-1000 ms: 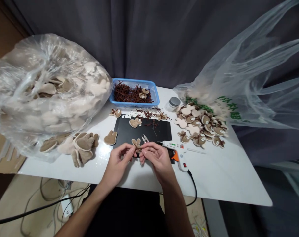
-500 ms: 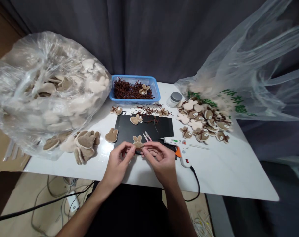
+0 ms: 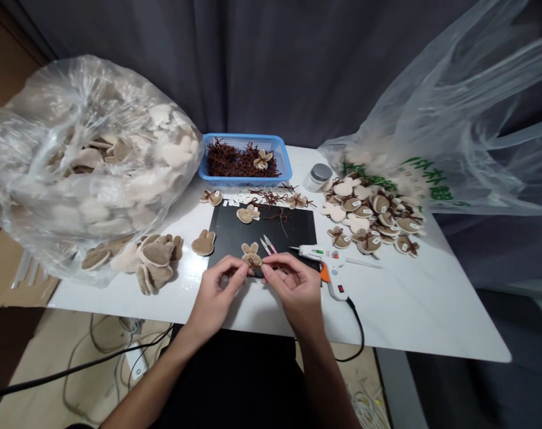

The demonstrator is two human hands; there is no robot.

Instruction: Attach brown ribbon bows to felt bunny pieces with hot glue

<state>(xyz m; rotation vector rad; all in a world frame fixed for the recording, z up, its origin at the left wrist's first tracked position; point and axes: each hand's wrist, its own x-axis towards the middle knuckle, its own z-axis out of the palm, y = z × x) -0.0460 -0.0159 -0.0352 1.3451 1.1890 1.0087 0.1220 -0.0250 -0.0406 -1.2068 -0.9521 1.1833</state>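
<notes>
Left hand [image 3: 214, 292] and right hand [image 3: 293, 287] together pinch one bunny-shaped felt piece [image 3: 251, 254]; one glue gun [image 3: 327, 265] lies nearby.

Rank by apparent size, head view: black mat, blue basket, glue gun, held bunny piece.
1. black mat and blue basket: near alike, basket farther, so unranked.
2. glue gun.
3. bunny piece.

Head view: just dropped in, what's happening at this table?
The left hand and right hand together pinch one small tan felt rabbit-shaped piece at the near edge of a black rectangular mat. A white hot-glue gun lies just right of the hands. A blue plastic basket of brown bows sits behind the mat; a heap of bow-trimmed rabbit pieces lies further right.
</notes>
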